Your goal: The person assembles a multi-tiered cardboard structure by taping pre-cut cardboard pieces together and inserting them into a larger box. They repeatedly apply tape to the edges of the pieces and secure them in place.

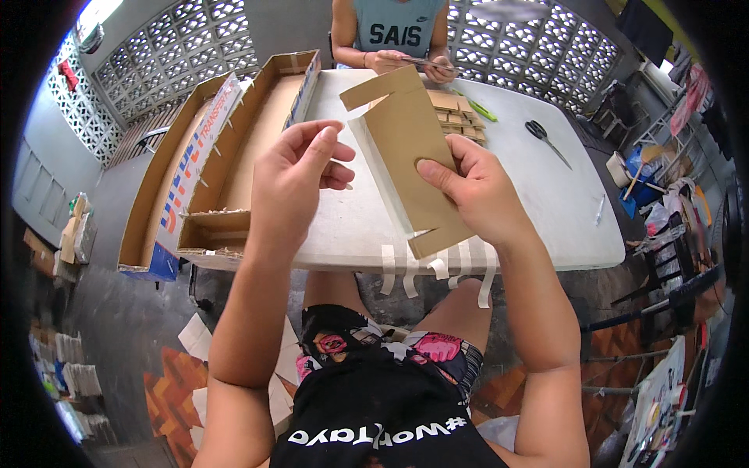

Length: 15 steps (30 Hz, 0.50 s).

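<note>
My right hand [472,183] grips a folded brown cardboard piece [406,148] by its right side, thumb on the face. The piece is held tilted above the table, with a flap at each end. A pale strip of tape [382,173] runs along its left edge. Just left of that edge, my left hand [306,168] is raised with thumb and forefinger pinched together and the other fingers curled. Whatever may be between those fingertips is too small to make out. Several loose tape strips [409,273] hang off the table's near edge.
On the white table [538,210] are a stack of cardboard pieces [456,113], a green cutter [480,109], black scissors [546,140] and a small white pen-like item [599,210]. Long open cardboard boxes [265,117] stand at left. Across the table a person [398,31] handles a flat object.
</note>
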### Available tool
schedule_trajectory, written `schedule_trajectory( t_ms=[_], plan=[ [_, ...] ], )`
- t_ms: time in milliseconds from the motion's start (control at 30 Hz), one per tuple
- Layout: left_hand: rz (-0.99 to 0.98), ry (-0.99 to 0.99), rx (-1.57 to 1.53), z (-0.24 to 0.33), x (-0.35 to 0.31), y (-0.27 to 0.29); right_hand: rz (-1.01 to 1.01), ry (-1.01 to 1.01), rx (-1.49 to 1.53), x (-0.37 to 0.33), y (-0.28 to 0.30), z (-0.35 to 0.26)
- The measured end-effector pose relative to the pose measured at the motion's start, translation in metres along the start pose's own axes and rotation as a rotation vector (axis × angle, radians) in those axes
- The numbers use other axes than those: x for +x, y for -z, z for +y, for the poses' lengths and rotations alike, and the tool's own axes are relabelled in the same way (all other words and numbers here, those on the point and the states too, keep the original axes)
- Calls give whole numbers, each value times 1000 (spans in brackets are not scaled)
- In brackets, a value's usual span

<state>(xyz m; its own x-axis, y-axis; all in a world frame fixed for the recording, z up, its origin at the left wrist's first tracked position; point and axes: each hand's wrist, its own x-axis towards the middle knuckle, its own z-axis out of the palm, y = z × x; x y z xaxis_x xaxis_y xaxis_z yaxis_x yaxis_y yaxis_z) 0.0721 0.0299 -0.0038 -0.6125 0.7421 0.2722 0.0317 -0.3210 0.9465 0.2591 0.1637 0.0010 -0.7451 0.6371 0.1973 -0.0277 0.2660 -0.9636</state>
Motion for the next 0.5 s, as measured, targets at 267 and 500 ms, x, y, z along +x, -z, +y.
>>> schedule_trajectory(
  t_ms=[267, 500],
  plan=[
    [-233, 184, -147, 4, 6, 29, -123, -2, -37, 17, -18, -4],
    [-101, 154, 12, 11, 5, 45, -31, 217, -466, 15, -59, -22]
  ],
)
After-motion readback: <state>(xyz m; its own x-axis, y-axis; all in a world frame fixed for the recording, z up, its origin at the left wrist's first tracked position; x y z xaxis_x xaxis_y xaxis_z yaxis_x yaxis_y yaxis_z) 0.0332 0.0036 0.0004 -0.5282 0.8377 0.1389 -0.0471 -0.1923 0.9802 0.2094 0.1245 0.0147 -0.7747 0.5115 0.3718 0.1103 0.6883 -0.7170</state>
